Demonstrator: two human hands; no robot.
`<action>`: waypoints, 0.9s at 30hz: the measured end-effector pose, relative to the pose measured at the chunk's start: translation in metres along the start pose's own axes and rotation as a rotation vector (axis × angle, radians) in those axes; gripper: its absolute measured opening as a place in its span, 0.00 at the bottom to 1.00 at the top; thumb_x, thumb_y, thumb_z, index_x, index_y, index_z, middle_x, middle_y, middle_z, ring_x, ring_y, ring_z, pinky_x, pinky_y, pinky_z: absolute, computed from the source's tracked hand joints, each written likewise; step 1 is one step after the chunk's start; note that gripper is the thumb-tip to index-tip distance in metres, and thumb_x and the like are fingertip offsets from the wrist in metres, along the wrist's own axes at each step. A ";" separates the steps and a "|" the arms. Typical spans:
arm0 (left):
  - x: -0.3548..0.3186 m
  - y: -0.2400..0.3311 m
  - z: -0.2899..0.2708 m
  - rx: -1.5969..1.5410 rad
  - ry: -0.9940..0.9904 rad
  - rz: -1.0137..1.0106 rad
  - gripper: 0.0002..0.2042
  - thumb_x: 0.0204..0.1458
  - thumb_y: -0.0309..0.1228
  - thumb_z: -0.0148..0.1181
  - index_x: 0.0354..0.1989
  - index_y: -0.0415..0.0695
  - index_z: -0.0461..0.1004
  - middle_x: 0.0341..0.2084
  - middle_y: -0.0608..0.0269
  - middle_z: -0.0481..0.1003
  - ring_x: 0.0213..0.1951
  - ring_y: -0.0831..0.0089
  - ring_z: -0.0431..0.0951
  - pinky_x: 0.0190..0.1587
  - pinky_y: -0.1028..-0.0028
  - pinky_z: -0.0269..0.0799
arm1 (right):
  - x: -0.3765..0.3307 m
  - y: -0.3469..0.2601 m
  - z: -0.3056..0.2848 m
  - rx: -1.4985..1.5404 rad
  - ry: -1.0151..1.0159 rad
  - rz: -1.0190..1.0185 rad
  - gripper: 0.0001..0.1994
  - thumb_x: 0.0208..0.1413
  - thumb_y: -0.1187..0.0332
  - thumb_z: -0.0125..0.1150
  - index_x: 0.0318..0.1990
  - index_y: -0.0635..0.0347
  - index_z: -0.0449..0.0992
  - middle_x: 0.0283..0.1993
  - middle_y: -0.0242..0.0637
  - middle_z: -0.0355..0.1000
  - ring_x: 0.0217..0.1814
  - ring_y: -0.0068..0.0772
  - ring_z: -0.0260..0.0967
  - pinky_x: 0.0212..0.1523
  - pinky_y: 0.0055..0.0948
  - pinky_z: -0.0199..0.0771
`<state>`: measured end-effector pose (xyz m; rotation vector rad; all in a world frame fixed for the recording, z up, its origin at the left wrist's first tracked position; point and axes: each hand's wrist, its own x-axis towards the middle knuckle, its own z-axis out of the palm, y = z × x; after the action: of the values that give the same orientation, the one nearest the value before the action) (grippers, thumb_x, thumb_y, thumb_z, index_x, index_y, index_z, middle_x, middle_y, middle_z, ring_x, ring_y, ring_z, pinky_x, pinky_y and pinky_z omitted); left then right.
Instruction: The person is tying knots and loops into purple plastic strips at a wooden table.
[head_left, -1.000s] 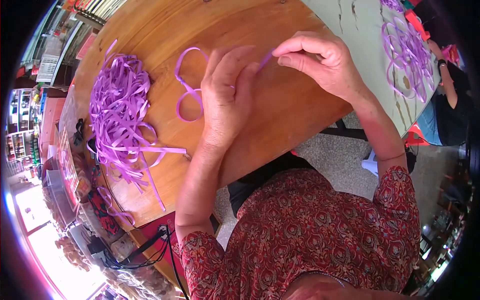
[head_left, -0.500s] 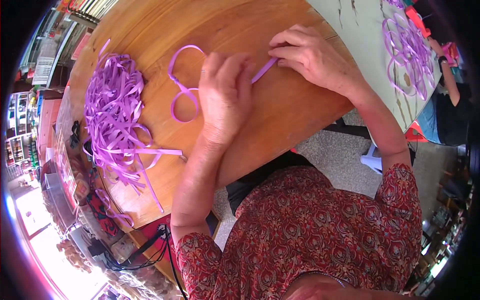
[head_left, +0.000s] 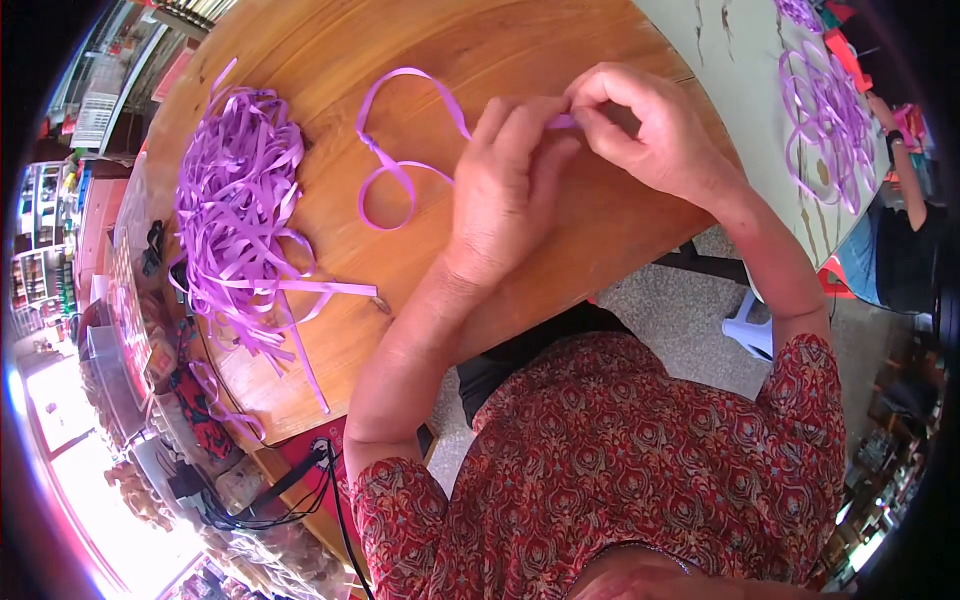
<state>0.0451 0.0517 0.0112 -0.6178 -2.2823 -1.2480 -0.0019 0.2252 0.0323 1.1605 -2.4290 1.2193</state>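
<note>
A purple ribbon (head_left: pixel 367 138) with a small knot in it lies in open loops on the wooden table (head_left: pixel 430 290), and its strands run under my left hand (head_left: pixel 497 195). My left hand is closed around the ribbon, its fingers bent and its thumb slightly blurred. Just to the right, my right hand (head_left: pixel 655 130) pinches the ribbon between thumb and forefinger, with a short purple piece showing between both hands. The fingertips of the two hands almost meet. How the ribbon runs inside my left hand is hidden.
A heap of purple ribbons (head_left: pixel 240 190) covers the table's left side, with loose ends trailing toward me. On a pale table (head_left: pixel 735 60) at right lie more ribbon loops (head_left: pixel 825 130), beside another person's arm (head_left: pixel 905 180). Black cables (head_left: pixel 315 490) hang by the near left edge.
Both hands have come together: my left hand moved right, and my right hand's fingers now form a pinch. The ribbon loops slid slightly right, and less ribbon shows between the hands.
</note>
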 end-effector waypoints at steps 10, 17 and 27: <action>-0.006 -0.008 -0.003 -0.531 0.087 -0.505 0.03 0.47 0.20 0.61 0.31 0.39 0.75 0.21 0.63 0.70 0.24 0.77 0.68 0.28 0.79 0.64 | -0.001 -0.020 -0.011 0.258 -0.070 0.201 0.06 0.56 0.74 0.54 0.41 0.62 0.73 0.30 0.32 0.71 0.28 0.20 0.69 0.30 0.20 0.70; -0.001 -0.001 -0.010 -0.316 0.085 -0.295 0.03 0.47 0.21 0.62 0.30 0.39 0.76 0.20 0.67 0.69 0.24 0.82 0.67 0.27 0.81 0.63 | -0.004 -0.011 -0.016 -0.079 -0.012 -0.144 0.08 0.49 0.75 0.60 0.39 0.62 0.76 0.30 0.37 0.71 0.28 0.32 0.71 0.30 0.24 0.71; 0.002 0.006 -0.017 -0.741 0.147 -0.525 0.05 0.51 0.20 0.58 0.36 0.39 0.74 0.27 0.70 0.73 0.30 0.84 0.71 0.35 0.83 0.67 | -0.004 -0.017 -0.015 0.604 -0.241 0.202 0.06 0.53 0.76 0.58 0.38 0.63 0.77 0.33 0.32 0.72 0.32 0.22 0.69 0.32 0.21 0.67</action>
<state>0.0498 0.0406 0.0247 -0.1260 -1.8708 -2.3403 0.0105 0.2331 0.0503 1.2800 -2.4640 2.0878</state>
